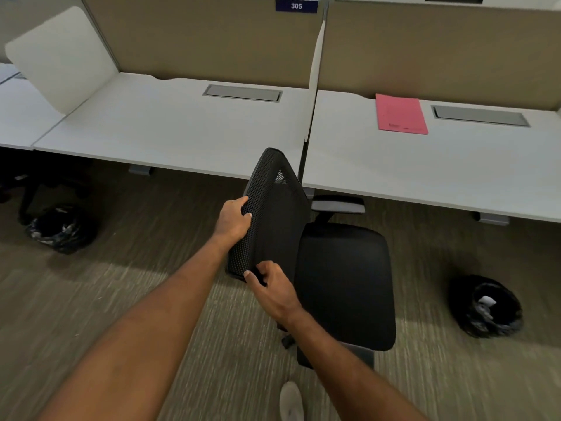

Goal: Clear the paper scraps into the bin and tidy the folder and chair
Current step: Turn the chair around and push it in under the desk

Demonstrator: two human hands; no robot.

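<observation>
Far to my left a black-lined bin (pixel 60 229) sits on the carpet under the white desk (pixel 170 129). My left hand (pixel 233 220) grips the upper edge of the chair's mesh backrest (pixel 270 220), fingers curled over the rim and thumb pressed on the mesh. Just below it my right hand (pixel 270 287) pinches the backrest's lower corner, fingers wrapped behind and thumb in front. The chair (pixel 346 284) stands on the carpet, seat turned to the right, its armrest (pixel 338 205) just under the edge of the right desk (pixel 425 168). The pink folder (pixel 400 114) lies flat on that desk, beside the grey cable hatch (pixel 481 116). Further right a second black-lined bin (pixel 485 305) rests on the floor, with what looks like white paper scraps (pixel 487 300) inside, though the blur leaves me unsure.
</observation>
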